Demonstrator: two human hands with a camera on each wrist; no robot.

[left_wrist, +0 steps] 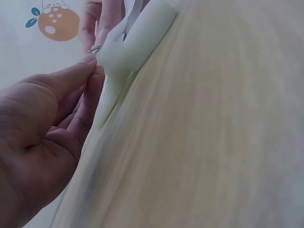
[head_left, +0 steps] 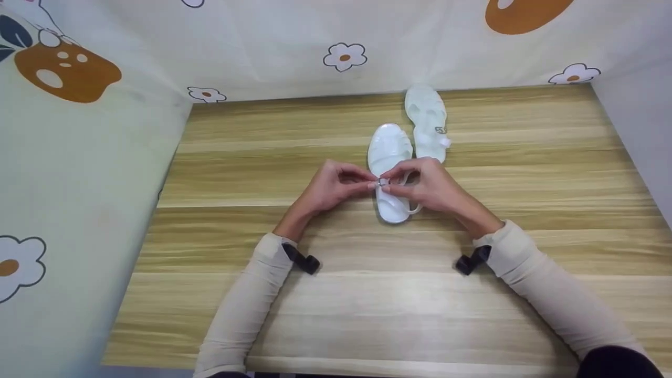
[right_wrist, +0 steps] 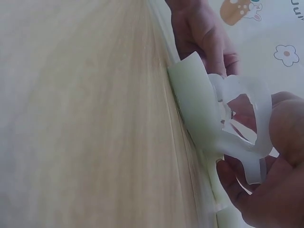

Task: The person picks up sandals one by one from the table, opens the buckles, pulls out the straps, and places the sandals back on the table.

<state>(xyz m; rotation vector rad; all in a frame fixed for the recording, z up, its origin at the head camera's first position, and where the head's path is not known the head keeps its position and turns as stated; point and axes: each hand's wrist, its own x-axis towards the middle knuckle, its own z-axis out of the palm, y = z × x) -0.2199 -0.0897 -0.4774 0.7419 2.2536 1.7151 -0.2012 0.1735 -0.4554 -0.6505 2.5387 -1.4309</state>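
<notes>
A white sandal (head_left: pixel 389 146) stands upright on the wooden tabletop, toe pointing away, between both hands. At its left side is a small metal buckle (left_wrist: pixel 95 49). My left hand (head_left: pixel 336 186) pinches the buckle end of the strap between thumb and forefinger. From the other side, my right hand (head_left: pixel 431 185) reaches across the sandal and pinches the strap at the buckle with thumb and index finger. In the right wrist view the pale ankle strap (right_wrist: pixel 262 109) loops up from the heel (right_wrist: pixel 189 95), and the sandal partly hides the left fingers.
A second white sandal (head_left: pixel 424 105) lies just behind and to the right, with a small tag (head_left: pixel 444 142) on its side. Patterned cloth (head_left: pixel 283 58) hangs along the table's back and left edges. The wooden tabletop (head_left: pixel 236 157) extends around both sandals.
</notes>
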